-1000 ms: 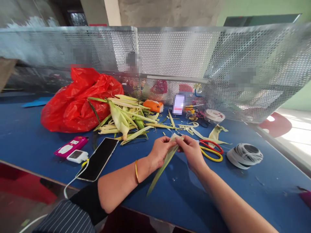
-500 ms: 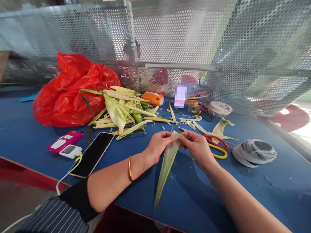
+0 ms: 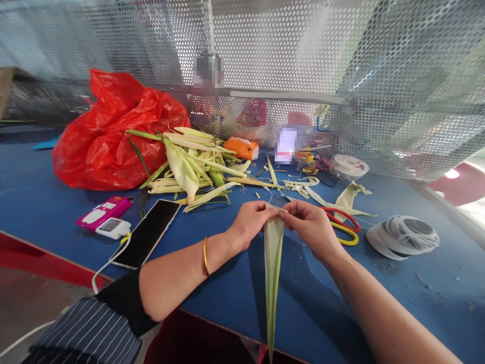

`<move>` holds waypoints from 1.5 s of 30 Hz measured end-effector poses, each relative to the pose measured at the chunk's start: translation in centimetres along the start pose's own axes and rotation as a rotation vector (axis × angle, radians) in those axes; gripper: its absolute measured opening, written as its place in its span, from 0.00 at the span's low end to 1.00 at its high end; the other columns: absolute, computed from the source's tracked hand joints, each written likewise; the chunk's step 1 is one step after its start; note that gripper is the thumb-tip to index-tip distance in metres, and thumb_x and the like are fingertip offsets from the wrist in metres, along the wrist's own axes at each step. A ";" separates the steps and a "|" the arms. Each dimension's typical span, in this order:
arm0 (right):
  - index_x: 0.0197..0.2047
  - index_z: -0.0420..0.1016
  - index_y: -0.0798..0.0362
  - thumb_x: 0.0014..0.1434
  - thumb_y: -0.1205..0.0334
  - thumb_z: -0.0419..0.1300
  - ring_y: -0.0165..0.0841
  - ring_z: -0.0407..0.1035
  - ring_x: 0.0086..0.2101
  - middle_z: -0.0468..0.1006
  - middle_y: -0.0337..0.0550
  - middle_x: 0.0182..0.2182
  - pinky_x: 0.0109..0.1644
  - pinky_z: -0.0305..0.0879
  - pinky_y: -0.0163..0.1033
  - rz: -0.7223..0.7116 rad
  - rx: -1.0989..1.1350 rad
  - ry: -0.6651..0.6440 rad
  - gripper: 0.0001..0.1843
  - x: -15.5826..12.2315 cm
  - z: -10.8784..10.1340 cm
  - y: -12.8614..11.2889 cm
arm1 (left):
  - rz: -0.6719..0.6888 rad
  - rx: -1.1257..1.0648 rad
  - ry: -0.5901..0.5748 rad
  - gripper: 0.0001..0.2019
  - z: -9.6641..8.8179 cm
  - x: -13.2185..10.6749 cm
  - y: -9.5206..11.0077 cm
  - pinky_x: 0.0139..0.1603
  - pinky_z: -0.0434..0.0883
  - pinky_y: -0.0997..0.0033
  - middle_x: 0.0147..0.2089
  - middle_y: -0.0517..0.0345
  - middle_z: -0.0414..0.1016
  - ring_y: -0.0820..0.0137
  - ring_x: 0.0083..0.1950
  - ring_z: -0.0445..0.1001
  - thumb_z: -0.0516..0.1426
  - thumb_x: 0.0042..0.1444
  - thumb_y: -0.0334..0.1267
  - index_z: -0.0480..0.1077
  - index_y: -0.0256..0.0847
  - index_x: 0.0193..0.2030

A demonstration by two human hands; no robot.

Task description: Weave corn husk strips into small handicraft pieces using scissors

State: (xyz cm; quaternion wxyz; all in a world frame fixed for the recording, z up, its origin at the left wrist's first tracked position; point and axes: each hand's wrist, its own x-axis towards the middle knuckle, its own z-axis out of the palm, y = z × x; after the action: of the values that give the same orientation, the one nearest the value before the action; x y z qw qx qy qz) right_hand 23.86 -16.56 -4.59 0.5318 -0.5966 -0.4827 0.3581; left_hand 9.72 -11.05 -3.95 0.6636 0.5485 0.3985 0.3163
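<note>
A long pale green corn husk hangs between my hands, its wide end at my fingertips and its narrow tip past the table's front edge. My left hand pinches the husk's upper left corner. On the other side, my right hand grips the upper right part with thumb and fingers. Fingertips hide the top edge of the husk. Just beyond my right hand lie scissors with red and yellow handles. A heap of corn husks rests behind and left of my hands.
On the blue table lie a red plastic bag, a dark phone, a pink case, an orange tissue pack, a lit phone, a white spool and a grey-white roll. A perforated metal screen stands behind.
The husk has swung from slanting down left to hanging nearly straight down. Both hands keep hold of its top. The view has shifted slightly.
</note>
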 end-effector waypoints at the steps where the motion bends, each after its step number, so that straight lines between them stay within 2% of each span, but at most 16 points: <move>1: 0.28 0.74 0.54 0.45 0.46 0.70 0.27 0.61 0.23 0.71 0.35 0.20 0.27 0.57 0.34 -0.005 0.003 0.005 0.19 0.0 0.0 0.0 | 0.011 0.007 -0.003 0.12 0.0 0.0 0.0 0.26 0.59 0.73 0.22 0.61 0.66 0.75 0.24 0.62 0.62 0.46 0.44 0.69 0.38 0.22; 6: 0.28 0.76 0.54 0.48 0.49 0.67 0.28 0.64 0.23 0.73 0.36 0.20 0.29 0.61 0.35 0.002 0.067 0.024 0.15 0.0 0.0 -0.2 | 0.031 0.009 -0.017 0.11 -0.1 0.1 0.0 0.27 0.59 0.72 0.23 0.60 0.66 0.74 0.25 0.63 0.61 0.47 0.44 0.69 0.39 0.23; 11: 0.27 0.77 0.54 0.46 0.48 0.67 0.29 0.66 0.23 0.74 0.39 0.20 0.28 0.62 0.35 0.072 0.149 0.025 0.16 0.0 -0.1 -0.3 | 0.070 0.045 0.020 0.14 0.0 0.0 0.1 0.26 0.54 0.73 0.21 0.64 0.60 0.76 0.24 0.56 0.61 0.47 0.46 0.66 0.39 0.20; 17: 0.27 0.76 0.54 0.46 0.47 0.69 0.28 0.66 0.23 0.74 0.38 0.21 0.28 0.61 0.34 0.108 0.206 -0.004 0.17 0.0 0.0 -0.3 | 0.080 0.032 0.023 0.14 0.0 -0.1 0.1 0.27 0.54 0.73 0.21 0.64 0.61 0.77 0.24 0.56 0.61 0.47 0.45 0.66 0.39 0.20; 21: 0.30 0.77 0.53 0.45 0.49 0.70 0.28 0.65 0.24 0.75 0.37 0.23 0.29 0.62 0.35 0.035 0.122 0.022 0.17 -0.1 0.2 -0.5 | 0.052 -0.005 0.022 0.13 -0.1 0.0 0.0 0.27 0.56 0.73 0.21 0.62 0.64 0.76 0.24 0.59 0.62 0.46 0.44 0.67 0.39 0.20; 28: 0.27 0.76 0.53 0.47 0.51 0.68 0.28 0.63 0.24 0.73 0.36 0.21 0.29 0.62 0.35 -0.022 0.062 0.068 0.14 -0.2 0.2 -0.4 | 0.000 -0.015 -0.012 0.10 -0.1 0.1 0.2 0.27 0.62 0.72 0.25 0.57 0.71 0.72 0.26 0.67 0.61 0.46 0.42 0.71 0.38 0.23; 34: 0.27 0.75 0.53 0.48 0.51 0.67 0.30 0.67 0.25 0.75 0.38 0.23 0.32 0.65 0.38 -0.055 0.000 0.075 0.13 -0.4 0.2 -0.3 | 0.098 0.084 0.040 0.11 -0.1 0.1 0.1 0.25 0.55 0.74 0.20 0.61 0.64 0.76 0.23 0.59 0.59 0.47 0.42 0.70 0.38 0.20; 37: 0.28 0.76 0.53 0.49 0.50 0.67 0.30 0.66 0.24 0.75 0.38 0.23 0.31 0.64 0.38 -0.079 -0.082 0.077 0.14 -0.5 0.3 -0.4 | 0.109 0.065 0.035 0.12 -0.1 0.2 -0.2 0.26 0.54 0.73 0.20 0.64 0.61 0.77 0.23 0.55 0.60 0.47 0.43 0.69 0.38 0.19; 40: 0.29 0.75 0.52 0.49 0.50 0.66 0.30 0.66 0.25 0.76 0.39 0.24 0.31 0.63 0.38 -0.088 -0.082 0.077 0.14 -0.5 0.4 -0.3 | 0.099 0.034 0.028 0.13 -0.1 0.3 -0.4 0.26 0.54 0.73 0.21 0.65 0.61 0.77 0.24 0.55 0.61 0.47 0.44 0.70 0.38 0.21; 45: 0.29 0.73 0.52 0.50 0.53 0.65 0.31 0.67 0.25 0.75 0.37 0.24 0.31 0.63 0.37 -0.088 -0.093 0.162 0.11 -0.5 0.4 -0.2 | 0.090 0.040 0.050 0.13 -0.1 0.2 -0.2 0.26 0.54 0.73 0.21 0.64 0.63 0.77 0.24 0.56 0.60 0.49 0.45 0.69 0.38 0.22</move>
State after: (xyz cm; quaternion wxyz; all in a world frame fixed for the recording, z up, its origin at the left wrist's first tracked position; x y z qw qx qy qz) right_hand 23.29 -16.92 -4.51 0.5559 -0.6260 -0.4800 0.2621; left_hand 9.72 -10.83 -4.21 0.6276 0.5708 0.3960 0.3514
